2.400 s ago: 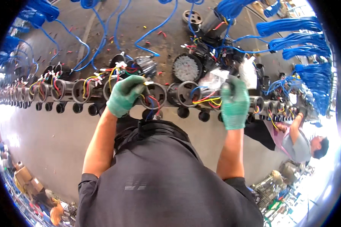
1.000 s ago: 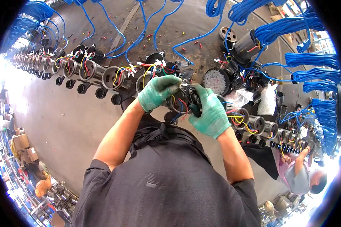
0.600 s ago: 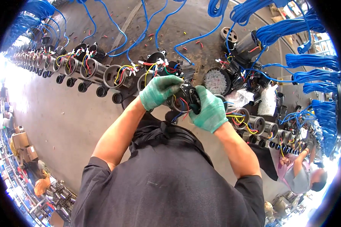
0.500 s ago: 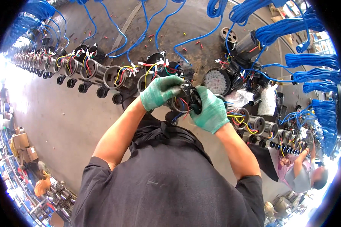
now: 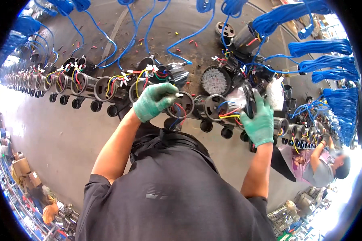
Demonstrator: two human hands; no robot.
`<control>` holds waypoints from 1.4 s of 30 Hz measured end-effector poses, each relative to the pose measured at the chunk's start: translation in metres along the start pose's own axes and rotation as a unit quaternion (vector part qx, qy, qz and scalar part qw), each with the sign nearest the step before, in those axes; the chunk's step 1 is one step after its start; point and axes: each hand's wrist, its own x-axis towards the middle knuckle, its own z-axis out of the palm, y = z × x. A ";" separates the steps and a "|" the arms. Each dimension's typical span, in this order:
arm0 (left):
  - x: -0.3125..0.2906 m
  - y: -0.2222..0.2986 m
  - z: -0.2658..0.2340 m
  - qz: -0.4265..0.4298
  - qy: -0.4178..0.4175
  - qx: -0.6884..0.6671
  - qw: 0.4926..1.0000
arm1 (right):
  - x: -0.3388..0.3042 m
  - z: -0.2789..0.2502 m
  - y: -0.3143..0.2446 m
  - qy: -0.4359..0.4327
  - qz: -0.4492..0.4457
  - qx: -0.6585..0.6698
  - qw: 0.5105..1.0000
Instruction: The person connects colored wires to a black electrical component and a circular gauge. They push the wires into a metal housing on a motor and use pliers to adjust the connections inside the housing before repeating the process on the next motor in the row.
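Both hands wear green gloves. My left hand [image 5: 155,102] is closed in a pinch, with a small white wire cap [image 5: 179,95] at its fingertips. Just to its right, a grey cylindrical motor housing [image 5: 188,105] lies with its open end toward me, and red and blue wires [image 5: 182,110] hang out of it. My right hand [image 5: 258,120] is farther right, its fingers round a black plastic part [image 5: 249,100] that they partly hide. Another grey housing [image 5: 215,107] with blue, red and yellow wires sits between the hands.
A black round tub [image 5: 215,80] of small white caps stands beyond the housings. A clear plastic bag [image 5: 275,94] lies at its right. Blue cable coils [image 5: 323,47] line the far and right sides. Another person [image 5: 323,164] works along the row at the right.
My hands have moved apart. The right one carried the black part away to the right from the housing; the left one now pinches a small white wire cap. The view has shifted somewhat.
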 end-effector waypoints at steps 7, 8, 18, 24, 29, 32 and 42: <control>0.000 0.013 0.008 -0.011 -0.006 0.073 0.997 | -0.025 0.030 0.042 -0.061 0.050 0.034 0.996; 0.001 0.012 0.007 0.001 -0.009 0.087 0.996 | -0.022 0.031 0.045 -0.053 0.036 0.066 0.996; 0.001 0.002 0.004 0.076 -0.034 0.207 0.975 | 0.064 0.029 -0.167 -0.082 -0.130 0.199 0.968; -0.001 0.008 0.004 0.070 -0.040 0.199 0.977 | 0.084 0.060 -0.163 -0.106 -0.146 0.104 0.978; 0.003 0.011 0.024 -0.080 0.117 0.004 0.990 | 0.061 0.063 -0.137 -0.122 -0.101 0.258 0.953; 0.009 0.006 0.019 -0.026 0.124 0.056 0.990 | 0.055 0.069 -0.134 -0.092 -0.141 0.293 0.941; 0.019 0.018 0.004 -0.094 0.060 -0.095 0.989 | 0.070 0.051 -0.150 -0.060 -0.279 0.065 0.956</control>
